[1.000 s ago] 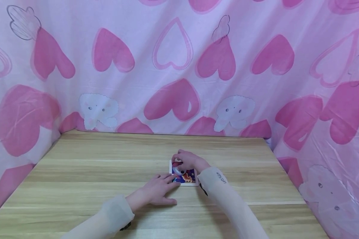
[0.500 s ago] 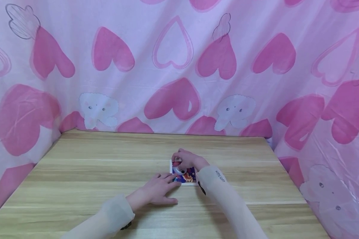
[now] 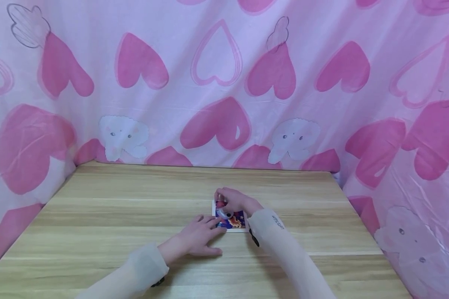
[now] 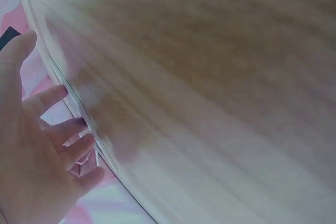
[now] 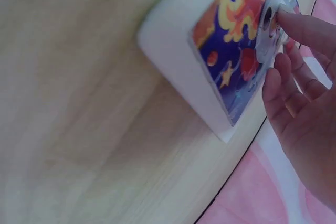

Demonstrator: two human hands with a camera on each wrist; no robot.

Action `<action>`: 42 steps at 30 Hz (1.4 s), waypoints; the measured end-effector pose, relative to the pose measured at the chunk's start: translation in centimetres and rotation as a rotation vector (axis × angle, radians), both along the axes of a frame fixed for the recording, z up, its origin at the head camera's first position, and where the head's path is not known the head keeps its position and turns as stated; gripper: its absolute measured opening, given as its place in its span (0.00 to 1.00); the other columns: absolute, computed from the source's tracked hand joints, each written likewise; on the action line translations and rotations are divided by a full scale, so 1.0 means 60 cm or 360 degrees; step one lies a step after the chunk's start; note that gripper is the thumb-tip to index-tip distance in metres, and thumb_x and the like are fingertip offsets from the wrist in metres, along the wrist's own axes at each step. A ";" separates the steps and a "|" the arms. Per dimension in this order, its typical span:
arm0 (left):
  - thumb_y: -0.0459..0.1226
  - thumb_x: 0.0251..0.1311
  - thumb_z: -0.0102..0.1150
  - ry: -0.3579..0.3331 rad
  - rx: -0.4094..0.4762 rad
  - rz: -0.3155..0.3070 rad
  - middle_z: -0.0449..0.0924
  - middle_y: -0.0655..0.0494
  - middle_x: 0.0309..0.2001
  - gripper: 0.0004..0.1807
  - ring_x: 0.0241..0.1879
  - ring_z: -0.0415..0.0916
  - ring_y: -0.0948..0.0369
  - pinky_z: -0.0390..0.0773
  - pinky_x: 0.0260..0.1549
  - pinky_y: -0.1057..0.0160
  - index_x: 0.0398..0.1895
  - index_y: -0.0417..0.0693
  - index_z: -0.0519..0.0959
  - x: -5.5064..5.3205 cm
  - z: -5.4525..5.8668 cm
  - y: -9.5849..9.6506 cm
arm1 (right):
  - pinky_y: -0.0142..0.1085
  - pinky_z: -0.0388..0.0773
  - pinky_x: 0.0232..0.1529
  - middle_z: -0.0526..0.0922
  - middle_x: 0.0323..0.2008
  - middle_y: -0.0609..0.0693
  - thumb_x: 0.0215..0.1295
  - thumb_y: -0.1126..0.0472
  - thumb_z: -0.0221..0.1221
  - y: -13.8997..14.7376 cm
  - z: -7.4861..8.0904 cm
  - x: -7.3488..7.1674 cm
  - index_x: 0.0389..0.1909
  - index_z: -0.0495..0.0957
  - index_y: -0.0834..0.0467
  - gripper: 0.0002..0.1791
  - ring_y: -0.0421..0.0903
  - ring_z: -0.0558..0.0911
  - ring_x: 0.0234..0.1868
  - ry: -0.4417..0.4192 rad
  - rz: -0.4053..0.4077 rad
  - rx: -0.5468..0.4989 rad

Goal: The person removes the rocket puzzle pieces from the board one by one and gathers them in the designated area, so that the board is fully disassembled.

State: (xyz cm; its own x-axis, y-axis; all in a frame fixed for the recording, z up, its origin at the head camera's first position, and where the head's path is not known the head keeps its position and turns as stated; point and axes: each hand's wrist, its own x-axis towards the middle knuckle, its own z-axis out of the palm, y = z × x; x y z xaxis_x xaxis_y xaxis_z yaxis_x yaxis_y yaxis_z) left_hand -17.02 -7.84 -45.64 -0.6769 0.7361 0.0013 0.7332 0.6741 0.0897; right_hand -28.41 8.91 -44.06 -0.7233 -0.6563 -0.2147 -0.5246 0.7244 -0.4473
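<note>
Right fingers (image 5: pixel 307 29) pinching grey piece (image 5: pixel 265 41), picture board (image 5: pixel 226 59) beneath

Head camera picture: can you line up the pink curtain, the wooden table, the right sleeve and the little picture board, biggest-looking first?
1. Pink curtain
2. Wooden table
3. Right sleeve; it runs out of the picture
4. Picture board; partly covered, but clearly looks smallest
</note>
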 end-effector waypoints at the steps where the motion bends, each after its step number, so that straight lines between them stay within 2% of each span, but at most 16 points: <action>1: 0.65 0.50 0.42 0.0011 0.0002 -0.0005 0.58 0.48 0.62 0.37 0.60 0.55 0.50 0.54 0.54 0.45 0.60 0.57 0.66 -0.001 -0.001 0.000 | 0.31 0.70 0.37 0.69 0.35 0.44 0.50 0.66 0.62 0.001 -0.002 0.000 0.39 0.69 0.49 0.17 0.40 0.71 0.36 0.0014 0.0003 -0.0016; 6: 0.66 0.49 0.43 0.0016 0.0016 -0.0016 0.59 0.47 0.62 0.37 0.60 0.55 0.51 0.54 0.55 0.45 0.60 0.57 0.66 -0.003 -0.005 0.000 | 0.32 0.70 0.36 0.70 0.34 0.44 0.51 0.66 0.62 0.009 -0.009 -0.001 0.40 0.70 0.49 0.16 0.40 0.71 0.34 0.0094 0.0058 -0.0131; 13: 0.66 0.49 0.43 -0.0031 0.0013 0.0012 0.57 0.47 0.63 0.38 0.60 0.55 0.50 0.55 0.53 0.44 0.60 0.58 0.65 -0.003 -0.006 0.001 | 0.32 0.71 0.36 0.73 0.33 0.44 0.53 0.71 0.57 0.024 -0.009 -0.003 0.41 0.72 0.52 0.16 0.41 0.73 0.35 0.0023 0.0064 -0.0298; 18: 0.66 0.49 0.42 -0.0055 0.0003 0.0018 0.56 0.47 0.63 0.38 0.61 0.54 0.51 0.55 0.53 0.44 0.61 0.58 0.65 -0.002 -0.004 0.000 | 0.33 0.71 0.37 0.74 0.33 0.45 0.57 0.70 0.54 0.033 -0.012 -0.003 0.42 0.71 0.51 0.14 0.41 0.74 0.35 -0.0025 0.0029 -0.0353; 28: 0.65 0.50 0.44 -0.0049 0.0019 0.0007 0.55 0.47 0.63 0.37 0.60 0.55 0.50 0.56 0.53 0.43 0.61 0.57 0.65 0.000 -0.002 0.001 | 0.36 0.71 0.34 0.75 0.31 0.48 0.60 0.67 0.52 0.056 -0.017 0.001 0.40 0.73 0.53 0.09 0.43 0.73 0.32 -0.0107 -0.0142 -0.0596; 35: 0.64 0.50 0.44 -0.0078 0.0009 0.0020 0.54 0.47 0.64 0.37 0.61 0.54 0.50 0.56 0.53 0.43 0.61 0.58 0.64 0.000 -0.001 0.001 | 0.38 0.69 0.37 0.74 0.32 0.47 0.61 0.66 0.51 0.078 -0.007 0.005 0.40 0.73 0.50 0.09 0.44 0.72 0.35 -0.0170 -0.0233 -0.0602; 42: 0.64 0.50 0.45 -0.0081 0.0018 0.0021 0.54 0.48 0.64 0.36 0.60 0.54 0.50 0.56 0.53 0.44 0.61 0.58 0.65 0.001 0.001 0.002 | 0.41 0.67 0.41 0.74 0.34 0.47 0.60 0.66 0.50 0.107 0.005 0.011 0.38 0.75 0.49 0.10 0.45 0.71 0.37 -0.0176 -0.0312 -0.0552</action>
